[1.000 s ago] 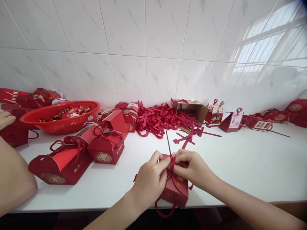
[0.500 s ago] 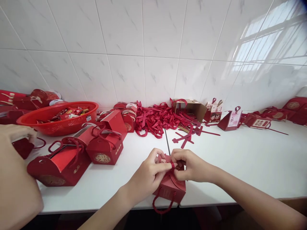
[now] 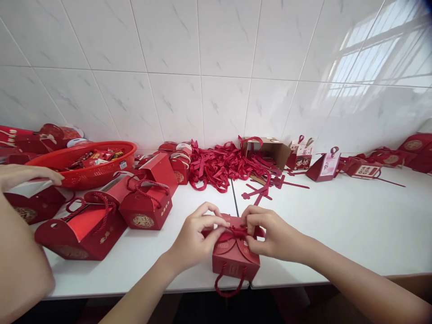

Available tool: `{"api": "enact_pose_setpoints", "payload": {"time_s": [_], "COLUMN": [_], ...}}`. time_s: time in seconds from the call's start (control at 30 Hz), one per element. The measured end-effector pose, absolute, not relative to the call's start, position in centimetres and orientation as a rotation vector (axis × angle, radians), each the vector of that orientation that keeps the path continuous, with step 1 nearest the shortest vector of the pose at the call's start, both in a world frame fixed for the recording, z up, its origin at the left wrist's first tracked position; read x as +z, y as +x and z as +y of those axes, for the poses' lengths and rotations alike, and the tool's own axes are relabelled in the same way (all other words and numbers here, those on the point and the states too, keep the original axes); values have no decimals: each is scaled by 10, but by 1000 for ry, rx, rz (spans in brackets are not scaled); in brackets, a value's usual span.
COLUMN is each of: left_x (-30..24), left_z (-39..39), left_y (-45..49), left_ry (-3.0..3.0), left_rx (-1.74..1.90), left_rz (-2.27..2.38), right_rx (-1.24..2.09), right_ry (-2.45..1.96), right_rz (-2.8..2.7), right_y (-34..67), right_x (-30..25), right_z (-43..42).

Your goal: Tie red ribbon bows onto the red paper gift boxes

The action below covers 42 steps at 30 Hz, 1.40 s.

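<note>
A small red gift box (image 3: 234, 257) with a cord handle stands at the front edge of the white table (image 3: 337, 225). My left hand (image 3: 195, 236) and my right hand (image 3: 266, 231) meet over its top. Both pinch a thin red ribbon (image 3: 236, 233) that lies across the closed flaps. The fingers of each hand are curled tight on the ribbon ends.
Several red gift boxes (image 3: 145, 207) stand to the left, near a red basket (image 3: 84, 164) of sweets. A pile of red ribbons (image 3: 222, 164) lies by the tiled wall, next to a cardboard box (image 3: 270, 150). Another person's hand (image 3: 27, 174) holds a red box (image 3: 32, 202) at far left.
The gift box turned to face me and moved slightly left. My hands pulled the ribbon flat across its top. The other person's hand moved right over a box.
</note>
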<state>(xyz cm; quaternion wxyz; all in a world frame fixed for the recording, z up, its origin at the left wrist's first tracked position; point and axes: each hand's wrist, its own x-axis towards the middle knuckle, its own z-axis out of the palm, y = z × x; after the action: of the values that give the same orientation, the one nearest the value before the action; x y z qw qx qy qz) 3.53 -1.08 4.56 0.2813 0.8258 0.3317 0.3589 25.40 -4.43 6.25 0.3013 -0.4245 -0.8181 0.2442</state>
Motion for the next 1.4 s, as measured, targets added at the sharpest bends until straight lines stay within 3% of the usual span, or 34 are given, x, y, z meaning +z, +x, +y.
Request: {"api": "enact_pose_setpoints", "payload": {"time_s": [0.13,0.43,0.63,0.87,1.07,1.23,1.33,1.4], "left_x": [52,53,43,36,35,19,-9,-30], "left_z": [-6,6,21,15,8,-10,-39,-60], "left_y": [21,32,33,23,27,32,14,0], "left_ry": [2168,1999,2282,2723,2358,1815,1907,2290], "left_rx": [831,652,736,969,995,1216,1387,1299], "left_rz": [1027,766,1000,1272,1100,1016,1166,1152], "right_rx": [553,406,128,57,15,94,153,153], "right_ry": [-1195,-1206,-1201,-1229,-1072,-948,-1031,-1138], "right_rz": [-2211,-2254,-2273,-2262,-2287,-2625,-2703,-2676], "right_y": [264,262,262,263,251,233,236,249], "right_x": [65,63,57,54,64,61,59,60], "right_z": [-50,-55,-58,-59,-56,-53,-55,-58]}}
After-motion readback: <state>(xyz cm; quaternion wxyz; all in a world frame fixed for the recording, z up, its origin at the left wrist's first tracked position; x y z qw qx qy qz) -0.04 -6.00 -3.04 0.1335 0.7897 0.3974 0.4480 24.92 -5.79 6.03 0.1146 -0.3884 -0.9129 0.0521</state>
